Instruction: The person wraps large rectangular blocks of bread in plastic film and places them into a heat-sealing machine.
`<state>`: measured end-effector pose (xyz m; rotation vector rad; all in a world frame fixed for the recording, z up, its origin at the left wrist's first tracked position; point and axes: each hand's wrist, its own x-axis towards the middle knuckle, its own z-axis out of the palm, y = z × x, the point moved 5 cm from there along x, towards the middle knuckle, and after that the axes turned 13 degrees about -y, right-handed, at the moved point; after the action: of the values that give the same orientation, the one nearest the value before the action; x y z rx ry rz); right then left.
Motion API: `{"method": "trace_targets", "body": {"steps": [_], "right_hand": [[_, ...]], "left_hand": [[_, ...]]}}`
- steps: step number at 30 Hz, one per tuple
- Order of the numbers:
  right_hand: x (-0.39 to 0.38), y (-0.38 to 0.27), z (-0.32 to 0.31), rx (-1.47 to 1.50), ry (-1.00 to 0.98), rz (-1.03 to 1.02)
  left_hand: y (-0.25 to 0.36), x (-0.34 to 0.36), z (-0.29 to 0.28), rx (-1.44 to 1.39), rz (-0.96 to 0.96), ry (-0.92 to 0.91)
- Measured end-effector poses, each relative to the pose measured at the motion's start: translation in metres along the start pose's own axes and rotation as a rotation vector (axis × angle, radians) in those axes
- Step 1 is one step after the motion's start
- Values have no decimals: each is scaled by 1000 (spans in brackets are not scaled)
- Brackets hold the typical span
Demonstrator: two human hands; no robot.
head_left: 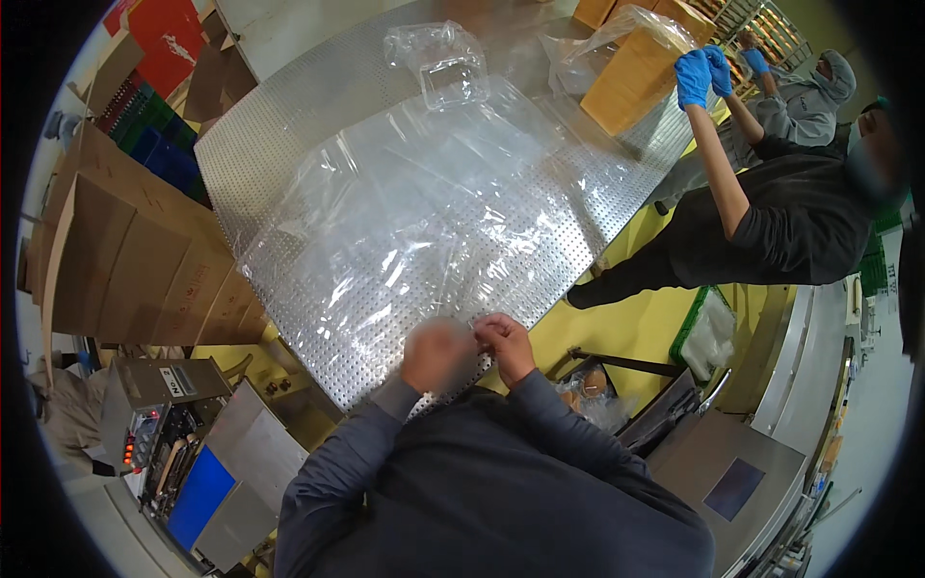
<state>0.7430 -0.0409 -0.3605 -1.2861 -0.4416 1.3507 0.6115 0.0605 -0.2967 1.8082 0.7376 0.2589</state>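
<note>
A large clear plastic bag (385,212) lies spread flat and wrinkled over a perforated metal table (231,164). Its near end reaches my hands at the table's front edge. My right hand (506,347) is closed, thumb and fingers pinching what appears to be the bag's edge. Beside it, almost touching, my left hand (438,356) is smeared by blur, so its fingers cannot be made out. A crumpled clear plastic piece (448,72) sits at the table's far side.
At the far right, a co-worker's blue-gloved hands (699,77) hold clear plastic over a tall orange-yellow block (631,82). Stacked cardboard boxes (145,250) stand left of the table. A machine with lit indicators (145,433) is at lower left; a green crate (703,332) sits right.
</note>
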Motion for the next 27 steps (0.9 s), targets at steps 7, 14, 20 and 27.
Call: {"method": "trace_targets", "body": {"steps": [7, 14, 20, 27], "right_hand": [[8, -21, -19, 247, 190, -68], [26, -94, -8, -571, 414, -575], [28, -142, -1, -691, 394, -535], [-38, -197, 68, -854, 133, -923]], "left_hand": [[11, 0, -85, -20, 26, 668], [55, -2, -92, 209, 63, 507], [57, 0, -127, 145, 54, 655], [87, -3, -122, 305, 83, 566]]}}
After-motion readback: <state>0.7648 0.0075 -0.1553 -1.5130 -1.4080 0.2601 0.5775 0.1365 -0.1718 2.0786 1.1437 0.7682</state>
